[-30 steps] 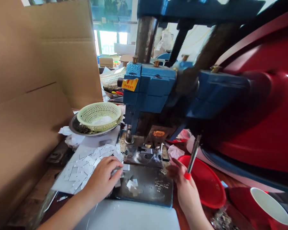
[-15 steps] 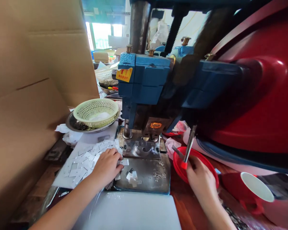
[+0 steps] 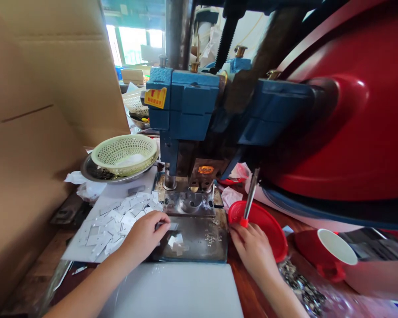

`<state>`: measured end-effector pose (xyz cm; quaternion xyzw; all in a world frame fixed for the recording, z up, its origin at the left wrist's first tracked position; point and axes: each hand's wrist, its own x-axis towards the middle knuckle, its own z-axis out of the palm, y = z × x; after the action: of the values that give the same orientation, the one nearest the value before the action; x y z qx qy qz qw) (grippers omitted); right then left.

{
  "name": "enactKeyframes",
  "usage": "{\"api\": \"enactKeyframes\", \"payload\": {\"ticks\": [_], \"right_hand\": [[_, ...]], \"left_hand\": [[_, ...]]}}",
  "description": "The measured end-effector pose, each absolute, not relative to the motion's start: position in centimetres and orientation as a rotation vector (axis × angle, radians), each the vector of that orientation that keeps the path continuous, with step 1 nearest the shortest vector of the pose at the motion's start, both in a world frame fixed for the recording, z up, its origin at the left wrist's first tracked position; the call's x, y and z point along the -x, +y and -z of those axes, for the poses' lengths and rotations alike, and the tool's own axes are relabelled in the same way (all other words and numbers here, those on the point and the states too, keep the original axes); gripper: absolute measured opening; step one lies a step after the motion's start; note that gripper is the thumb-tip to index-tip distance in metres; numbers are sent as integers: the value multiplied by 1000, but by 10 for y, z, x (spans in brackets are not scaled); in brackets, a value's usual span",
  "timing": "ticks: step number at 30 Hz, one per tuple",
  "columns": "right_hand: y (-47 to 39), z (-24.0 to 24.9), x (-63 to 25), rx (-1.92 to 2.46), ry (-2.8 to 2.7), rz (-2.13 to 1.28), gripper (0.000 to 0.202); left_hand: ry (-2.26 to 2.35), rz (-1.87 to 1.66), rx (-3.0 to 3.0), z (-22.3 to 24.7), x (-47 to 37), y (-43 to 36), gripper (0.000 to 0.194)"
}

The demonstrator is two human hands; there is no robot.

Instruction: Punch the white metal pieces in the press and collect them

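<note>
My left hand (image 3: 149, 232) is closed in a pinch at the left edge of the press's steel bed (image 3: 199, 247). A small flat metal plate (image 3: 174, 226) sticks out from its fingertips. Behind that hand lies a pile of similar thin plates (image 3: 119, 221) on a white board. My right hand (image 3: 255, 251) is at the near left rim of a red bowl (image 3: 273, 234), fingers curled. It meets the red tip of a metal lever (image 3: 251, 196); whatever its fingers hold is hidden. The die block (image 3: 190, 203) sits below the blue press head (image 3: 194, 106).
Tiny metal bits (image 3: 214, 238) and pale scraps (image 3: 176, 243) lie on the bed. A green basket (image 3: 124, 152) rests in a metal pan at left, beside cardboard (image 3: 53, 79). A large red wheel (image 3: 345, 132), red mug (image 3: 325, 251) and loose metal parts (image 3: 301, 287) stand right.
My right hand has drawn back from over the bowl to its near rim, and the metal strip beside it no longer shows. My left hand stays by the plate. The view has shifted slightly.
</note>
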<state>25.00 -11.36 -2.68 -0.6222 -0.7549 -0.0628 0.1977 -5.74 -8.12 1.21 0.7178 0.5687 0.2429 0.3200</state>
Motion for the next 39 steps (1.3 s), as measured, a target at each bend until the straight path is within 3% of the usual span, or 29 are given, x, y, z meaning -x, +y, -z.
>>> {"api": "enactKeyframes", "payload": {"ticks": [5,10,24,32,39], "right_hand": [[-103,18,-204,1756,-2179,-86,19],[-92,16,-187,1834,-2238,-2,14],[-33,0,-156,1492,-2045,169,19],[-70,7,-181,1395,-2137,95,33],[-136,47,-264,1821,-2089,249,38]], "left_hand": [[1458,-709,-1691,-8,48,-83,18],[1379,-729,-1445,-6,45,-81,22],[1307,-960,-1067,-1,40,-66,30],[1328,-993,-1218,11,41,-75,29],[1373,-1000,-1228,8,42,-82,31]]}}
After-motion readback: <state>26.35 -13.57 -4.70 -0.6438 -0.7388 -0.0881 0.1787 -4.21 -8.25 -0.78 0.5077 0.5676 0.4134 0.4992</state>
